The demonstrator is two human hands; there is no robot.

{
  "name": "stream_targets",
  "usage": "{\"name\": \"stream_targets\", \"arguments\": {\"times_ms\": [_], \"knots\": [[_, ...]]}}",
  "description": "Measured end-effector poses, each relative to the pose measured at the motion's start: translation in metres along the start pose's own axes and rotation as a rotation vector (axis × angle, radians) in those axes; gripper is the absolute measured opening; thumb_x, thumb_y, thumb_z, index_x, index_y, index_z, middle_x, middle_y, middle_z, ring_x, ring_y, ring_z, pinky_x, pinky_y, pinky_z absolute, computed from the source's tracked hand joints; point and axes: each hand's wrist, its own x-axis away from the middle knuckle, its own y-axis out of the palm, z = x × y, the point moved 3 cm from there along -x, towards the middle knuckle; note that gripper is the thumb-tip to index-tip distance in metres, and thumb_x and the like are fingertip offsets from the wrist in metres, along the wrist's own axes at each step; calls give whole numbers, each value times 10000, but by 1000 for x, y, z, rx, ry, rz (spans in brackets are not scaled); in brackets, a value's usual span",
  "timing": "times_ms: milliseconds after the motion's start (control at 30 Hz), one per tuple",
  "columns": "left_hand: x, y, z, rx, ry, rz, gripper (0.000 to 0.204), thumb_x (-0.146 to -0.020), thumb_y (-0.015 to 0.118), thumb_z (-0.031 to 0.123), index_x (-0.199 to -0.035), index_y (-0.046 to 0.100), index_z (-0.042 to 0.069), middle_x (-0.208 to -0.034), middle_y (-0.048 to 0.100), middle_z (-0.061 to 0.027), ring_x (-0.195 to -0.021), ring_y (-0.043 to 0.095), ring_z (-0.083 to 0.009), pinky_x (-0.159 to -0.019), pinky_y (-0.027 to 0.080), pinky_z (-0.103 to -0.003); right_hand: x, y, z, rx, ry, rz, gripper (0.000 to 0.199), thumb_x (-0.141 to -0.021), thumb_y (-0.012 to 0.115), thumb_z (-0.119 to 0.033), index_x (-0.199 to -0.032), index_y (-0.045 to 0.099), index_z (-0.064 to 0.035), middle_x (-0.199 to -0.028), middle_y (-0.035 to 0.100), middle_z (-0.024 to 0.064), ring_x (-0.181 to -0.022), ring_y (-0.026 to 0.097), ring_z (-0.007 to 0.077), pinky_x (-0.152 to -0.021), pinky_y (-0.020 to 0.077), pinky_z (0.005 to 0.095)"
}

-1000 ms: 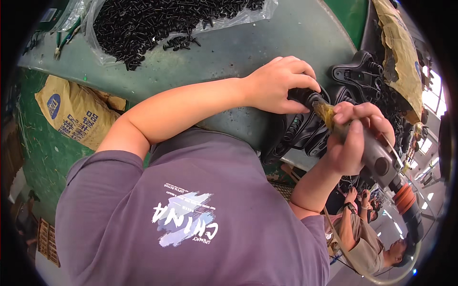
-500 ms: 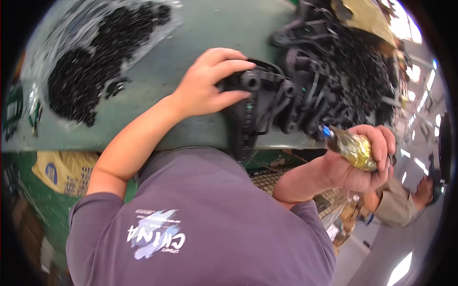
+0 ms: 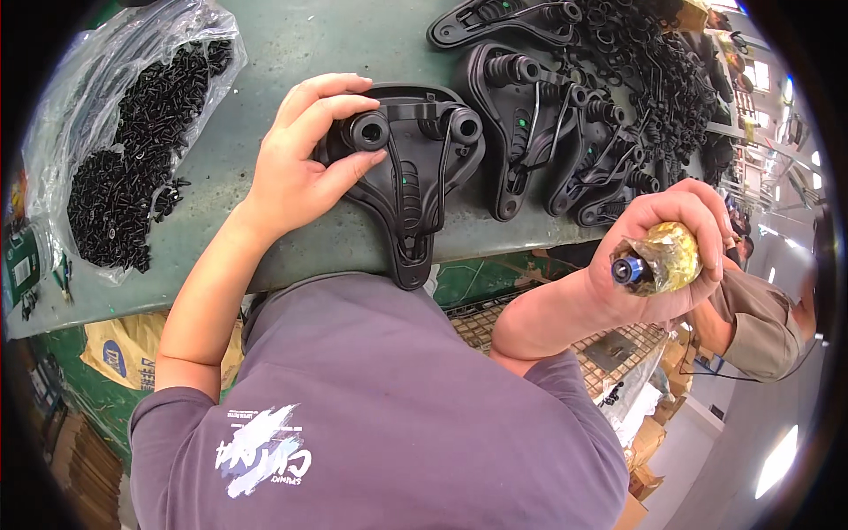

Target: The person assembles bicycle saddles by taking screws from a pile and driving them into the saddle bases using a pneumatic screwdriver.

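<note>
Black plastic right in front of us: a bicycle saddle lies underside up on the worktop, its narrow nose reaching the near edge and seemingly past it. Our left hand is half curled, thumb and fingers gripping the left round bumper. Our right hand is closed firmly around a yellow-wrapped tool, blue-ringed tip exposed, well apart from the saddle.

And the danger? With only one corner gripped, we reckon a sideways shove could swing the saddle round, or tip it over that edge. A tip brought in crooked could skid and catch our left thumb, so tight against the bumper.

The green surface looks scuffed and spotted. Over to the left, small black screws spill from a clear plastic bag; on the right, more saddles crowd toward a heap of black parts. Below we've got a printed sack, a wire grid, cardboard boxes and, beyond, a co-worker's brown sleeve.
</note>
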Motion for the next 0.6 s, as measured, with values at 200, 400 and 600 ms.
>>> {"name": "stream_targets", "arguments": {"times_ms": [200, 400, 600], "knots": [[-8, 0, 12, 37, -62, -37, 433, -760, 875, 27, -1156, 700, 38, -1347, 668, -121, -1378, 571, -345, -1121, 483, -440, -5, -10, -4, -109, 23, 37, 306, -741, 709, 118, -995, 596, -9, -1044, 591, 99, -720, 701, 190, -739, 619, 313], [-18, -6, 16, -58, 21, -164, 416, -732, 879, 23, -1094, 674, 36, -1297, 664, -116, -1412, 541, -373, -1166, 434, -491, -8, -16, -8, -218, 105, 131, 347, -766, 671, 149, -1061, 560, 4, -1062, 583, 103, -766, 697, 202, -794, 593, 349], [-29, -11, 19, -142, 100, -255, 452, -711, 927, 119, -1061, 653, 38, -1326, 660, -106, -1457, 511, -389, -1164, 442, -492, -9, -23, -16, -235, 188, 169, 187, -846, 675, 51, -998, 592, -20, -1097, 584, 82, -817, 687, 174, -881, 585, 337]]}}
